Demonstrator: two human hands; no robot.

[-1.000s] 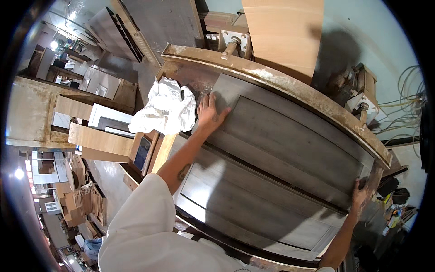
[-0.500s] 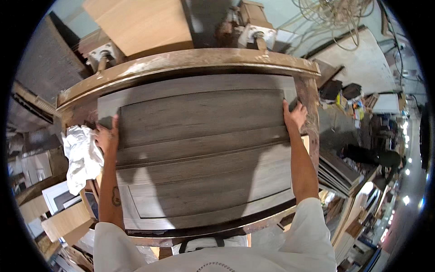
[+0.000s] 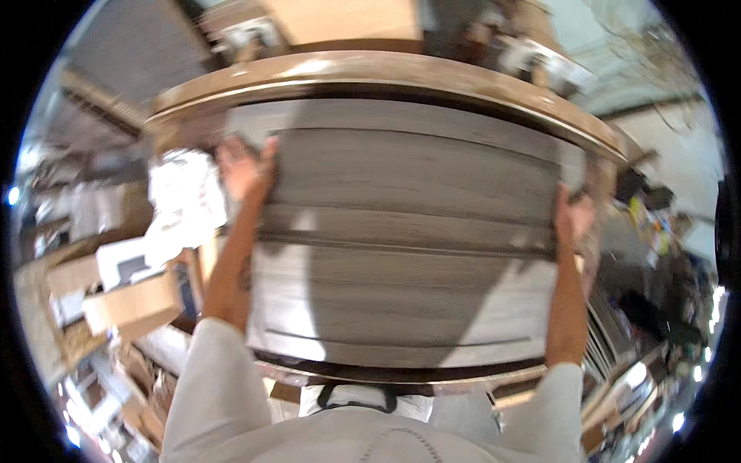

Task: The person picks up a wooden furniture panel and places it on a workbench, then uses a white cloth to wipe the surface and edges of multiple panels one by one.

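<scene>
A grey wood-grain cabinet door [image 3: 409, 185] with a raised frame and a cross rail lies flat on a worn wooden workbench [image 3: 370, 68]. My left hand [image 3: 247, 174] grips its left side, thumb over the top face and fingers at the outer edge. At the opposite side, my right hand [image 3: 575, 216] holds the door's right edge, slightly blurred. Both arms reach forward, and my shadow falls across the middle of the door. A crumpled white cloth [image 3: 184, 197] hangs over the bench's left edge, beside my left hand.
The bench's raised far rail runs just beyond the door. Behind it stand two clamp-like fittings [image 3: 532, 62] and a light wooden board [image 3: 347, 19]. Boxes and boards [image 3: 135, 301] crowd the left floor. Stacked panels [image 3: 610, 332] lean at the right.
The whole view has swung, so bench, door and hands appear farther right and higher, with blur. Both hands keep their places on the door's sides.
</scene>
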